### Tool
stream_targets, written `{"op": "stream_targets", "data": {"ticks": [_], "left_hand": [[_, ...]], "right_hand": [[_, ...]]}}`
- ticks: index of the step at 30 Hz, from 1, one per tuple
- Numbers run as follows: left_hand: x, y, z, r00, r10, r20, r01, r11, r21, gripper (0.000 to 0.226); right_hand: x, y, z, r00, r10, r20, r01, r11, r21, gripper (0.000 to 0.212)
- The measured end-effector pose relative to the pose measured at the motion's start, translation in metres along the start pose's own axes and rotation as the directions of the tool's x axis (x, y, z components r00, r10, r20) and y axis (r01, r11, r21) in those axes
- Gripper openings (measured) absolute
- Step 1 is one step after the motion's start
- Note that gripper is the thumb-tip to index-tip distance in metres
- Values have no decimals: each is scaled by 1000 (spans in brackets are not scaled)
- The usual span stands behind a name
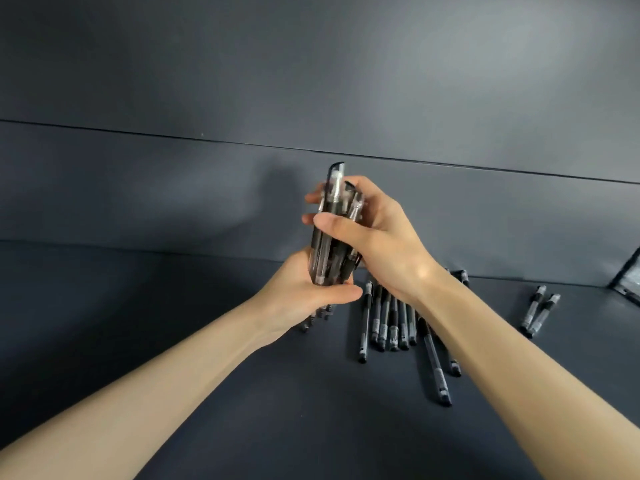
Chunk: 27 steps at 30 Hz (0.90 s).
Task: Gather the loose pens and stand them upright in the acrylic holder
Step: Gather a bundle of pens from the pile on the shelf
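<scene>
So, a bundle of pens is held up off the worktop, roughly upright, with both hands wrapped around it. The lower end is gripped by the left hand, fingers curled round and thumb laid across the front, with a few tips poking out under the palm. The upper part is clamped by the right hand, thumb pressed across the front and fingertips showing on the far side. The caps stick out above it.

More loose pens are lying flat just below the right wrist, partly covered by that forearm. Another pair of pens is lying well off to the right of the right hand. Something clear-looking is cut off at the far right edge, possibly the acrylic holder, hard to tell.
</scene>
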<state>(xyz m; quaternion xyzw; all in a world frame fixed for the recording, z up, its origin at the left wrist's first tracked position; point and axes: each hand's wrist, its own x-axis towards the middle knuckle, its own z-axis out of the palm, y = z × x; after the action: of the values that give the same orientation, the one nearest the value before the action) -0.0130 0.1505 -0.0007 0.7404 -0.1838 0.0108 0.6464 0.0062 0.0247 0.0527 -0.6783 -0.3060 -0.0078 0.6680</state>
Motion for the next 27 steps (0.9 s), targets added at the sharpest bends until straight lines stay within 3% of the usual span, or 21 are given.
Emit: {"op": "stream_targets", "data": {"ticks": [6, 8, 12, 14, 20, 24, 27], "left_hand": [[0, -9, 1, 998, -40, -37, 40, 999, -23, 17], [0, -12, 0, 997, -62, -40, 62, 998, 1, 17], [2, -17, 1, 997, -76, -12, 77, 995, 65, 14], [3, -18, 3, 998, -68, -9, 68, 995, 71, 12], [-5, -1, 11, 998, -22, 54, 16, 992, 126, 19], [-14, 20, 23, 973, -43, 226, 36, 999, 34, 19], [-21, 35, 39, 932, -62, 358, 87, 995, -53, 25]], "right_hand": [[2, 4, 4, 994, -83, 65, 90, 989, -118, 67], [0, 9, 2, 994, -94, 59, 103, 981, -166, 63], [-1, 11, 0, 998, -56, 13, 58, 967, -248, 20], [-1, 13, -1, 999, -36, -30, 28, 972, -234, 10], [-8, 6, -8, 991, -68, -118, 59, 995, -79, 31], [-25, -12, -20, 977, -53, -204, 46, 998, -39, 8], [-42, -20, -38, 961, 4, -278, -46, 988, -148, 32]]}}
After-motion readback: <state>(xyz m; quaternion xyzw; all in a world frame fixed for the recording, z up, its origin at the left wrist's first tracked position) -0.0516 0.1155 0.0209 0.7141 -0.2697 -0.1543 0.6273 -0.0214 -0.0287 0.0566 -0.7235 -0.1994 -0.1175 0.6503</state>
